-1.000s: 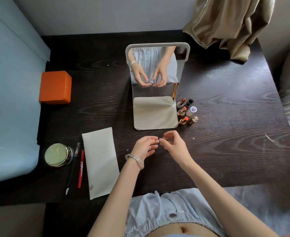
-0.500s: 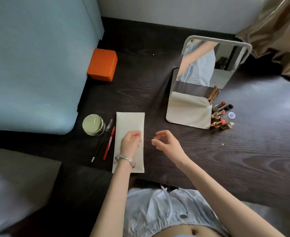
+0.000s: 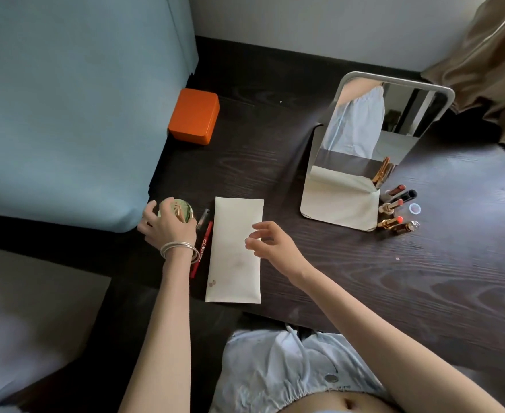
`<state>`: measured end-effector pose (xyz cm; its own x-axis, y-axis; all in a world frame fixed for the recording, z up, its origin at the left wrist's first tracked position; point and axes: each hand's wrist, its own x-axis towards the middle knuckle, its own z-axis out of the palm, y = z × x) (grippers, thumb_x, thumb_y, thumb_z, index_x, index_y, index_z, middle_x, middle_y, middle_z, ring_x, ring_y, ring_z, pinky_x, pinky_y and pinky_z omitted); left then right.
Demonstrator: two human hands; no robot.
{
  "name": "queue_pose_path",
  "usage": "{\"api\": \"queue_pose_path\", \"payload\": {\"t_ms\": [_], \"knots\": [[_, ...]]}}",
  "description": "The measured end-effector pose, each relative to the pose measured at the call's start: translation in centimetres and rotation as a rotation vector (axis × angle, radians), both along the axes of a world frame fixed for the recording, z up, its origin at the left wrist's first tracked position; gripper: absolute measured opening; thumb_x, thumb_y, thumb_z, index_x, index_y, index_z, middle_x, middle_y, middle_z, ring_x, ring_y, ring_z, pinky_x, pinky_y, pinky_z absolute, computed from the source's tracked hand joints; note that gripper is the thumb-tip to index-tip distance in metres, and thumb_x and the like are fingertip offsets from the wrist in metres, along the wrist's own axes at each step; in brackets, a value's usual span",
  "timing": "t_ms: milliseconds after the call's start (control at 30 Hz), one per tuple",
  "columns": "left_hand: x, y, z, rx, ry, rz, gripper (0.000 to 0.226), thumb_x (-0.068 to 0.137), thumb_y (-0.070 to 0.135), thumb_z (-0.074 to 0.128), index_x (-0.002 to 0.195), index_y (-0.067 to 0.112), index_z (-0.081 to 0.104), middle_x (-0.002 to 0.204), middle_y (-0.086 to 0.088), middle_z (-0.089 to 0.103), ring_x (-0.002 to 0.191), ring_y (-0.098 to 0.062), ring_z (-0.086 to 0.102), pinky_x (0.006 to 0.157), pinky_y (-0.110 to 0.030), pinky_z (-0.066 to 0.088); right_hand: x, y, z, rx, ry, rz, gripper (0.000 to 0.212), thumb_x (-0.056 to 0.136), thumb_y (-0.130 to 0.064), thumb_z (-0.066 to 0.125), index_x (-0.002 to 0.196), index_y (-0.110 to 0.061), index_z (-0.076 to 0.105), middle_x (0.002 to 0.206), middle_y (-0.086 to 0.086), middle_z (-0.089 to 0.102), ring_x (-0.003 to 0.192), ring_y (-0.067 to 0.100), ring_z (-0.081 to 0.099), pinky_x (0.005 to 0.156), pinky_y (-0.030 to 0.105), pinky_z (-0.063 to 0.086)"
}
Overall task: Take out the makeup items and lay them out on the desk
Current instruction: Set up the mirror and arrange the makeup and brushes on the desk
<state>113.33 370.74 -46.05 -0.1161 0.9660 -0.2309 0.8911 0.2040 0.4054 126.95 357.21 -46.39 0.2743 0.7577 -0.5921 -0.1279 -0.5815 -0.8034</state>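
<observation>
Left grip (image 3: 167, 226) shifted from pouch (image 3: 235, 248) onto compact (image 3: 182, 210).

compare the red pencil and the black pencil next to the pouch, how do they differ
The red pencil carries white lettering along its barrel; the black pencil shows none. The red pencil lies nearer the cream pouch, the black one nearer the round compact. More of the red pencil shows, while the left hand covers most of the black one. Both are slim and lie flat on the dark desk, roughly parallel.
</observation>
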Motion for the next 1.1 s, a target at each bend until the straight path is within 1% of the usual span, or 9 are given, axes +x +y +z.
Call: {"api": "queue_pose_path", "payload": {"t_ms": [67,167,367,467,600,733,867,1000,1100], "knots": [[0.0,1.0,-0.3,-0.076,0.023,-0.022,0.067,0.078,0.019,0.073,0.136,0.024,0.042,0.151,-0.007,0.023,0.134,-0.035,0.023,0.104,-0.049,0.033,0.2,0.0,0.0,-0.007,0.006,0.0,0.042,0.086,-0.032,0.065,0.123,-0.02,0.049,0.114,0.002,0.062,0.101,0.021,0.065,0.094,0.042,0.052],[0.0,2.2,-0.8,-0.174,0.051,-0.077,0.08,0.076,0.023,0.075,0.143,0.022,0.032,0.148,-0.01,0.029,0.131,-0.037,0.029,0.1,-0.052,0.039,0.7,-0.3,-0.1,-0.007,0.006,0.001,0.041,0.087,-0.031,0.064,0.123,-0.019,0.049,0.113,0.003,0.063,0.103,0.023,0.064,0.094,0.041,0.052],[0.4,1.3,-0.1,-0.072,0.072,-0.144,0.077,0.073,0.021,0.078,0.14,0.015,0.04,0.137,-0.016,0.042,0.123,-0.037,0.04,0.092,-0.047,0.046,1.8,-1.3,-0.1,0.011,0.071,-0.068,0.026,0.091,-0.023,0.059,0.115,-0.015,0.057,0.104,0.003,0.065,0.1,0.017,0.067,0.091,0.031,0.054],[2.5,-0.8,1.3,-0.085,-0.088,-0.2,0.073,0.073,0.027,0.077,0.137,0.019,0.043,0.133,-0.013,0.047,0.121,-0.033,0.045,0.094,-0.043,0.044,2.5,-1.9,0.1,0.037,0.082,-0.083,0.018,0.094,-0.018,0.054,0.11,-0.018,0.062,0.101,0.003,0.067,0.098,0.014,0.068,0.091,0.028,0.054],[6.5,-4.2,1.8,-0.373,-0.453,-0.258,0.053,0.076,0.033,0.072,0.126,0.035,0.052,0.123,0.0,0.056,0.112,-0.02,0.054,0.095,-0.036,0.049,3.7,-2.7,0.4,0.059,0.142,-0.14,0.028,0.096,-0.017,0.051,0.122,-0.024,0.058,0.107,0.004,0.066,0.101,0.014,0.067,0.095,0.032,0.053],[9.6,-6.6,1.8,-0.71,-0.672,-0.276,0.033,0.086,0.031,0.064,0.117,0.038,0.053,0.12,-0.002,0.056,0.105,-0.021,0.059,0.078,-0.035,0.058,5.3,-4.1,1.0,0.088,0.209,-0.197,0.035,0.097,-0.02,0.052,0.131,-0.027,0.051,0.115,0.004,0.065,0.106,0.016,0.065,0.093,0.034,0.054],[11.3,-7.9,1.8,-0.876,-0.715,-0.336,0.03,0.089,0.033,0.06,0.118,0.034,0.054,0.118,-0.003,0.058,0.106,-0.024,0.061,0.074,-0.033,0.058,6.6,-5.8,1.0,0.091,0.291,-0.288,0.037,0.097,-0.021,0.051,0.133,-0.027,0.05,0.117,0.004,0.065,0.109,0.017,0.064,0.092,0.038,0.054],[12.1,-8.4,1.5,-0.94,-0.661,-0.41,0.031,0.09,0.034,0.059,0.121,0.034,0.054,0.118,-0.006,0.059,0.105,-0.025,0.063,0.073,-0.033,0.059,7.3,-6.8,0.7,0.064,0.35,-0.325,0.042,0.095,-0.02,0.054,0.136,-0.025,0.047,0.122,0.012,0.062,0.109,0.022,0.065,0.094,0.045,0.052],[12.7,-8.8,1.5,-0.948,-0.618,-0.467,0.028,0.09,0.029,0.058,0.118,0.034,0.056,0.117,-0.005,0.06,0.103,-0.025,0.064,0.075,-0.036,0.059,7.7,-7.3,1.0,0.07,0.402,-0.315,0.045,0.093,-0.02,0.056,0.136,-0.024,0.045,0.124,0.015,0.061,0.107,0.024,0.066,0.093,0.044,0.053]]}}
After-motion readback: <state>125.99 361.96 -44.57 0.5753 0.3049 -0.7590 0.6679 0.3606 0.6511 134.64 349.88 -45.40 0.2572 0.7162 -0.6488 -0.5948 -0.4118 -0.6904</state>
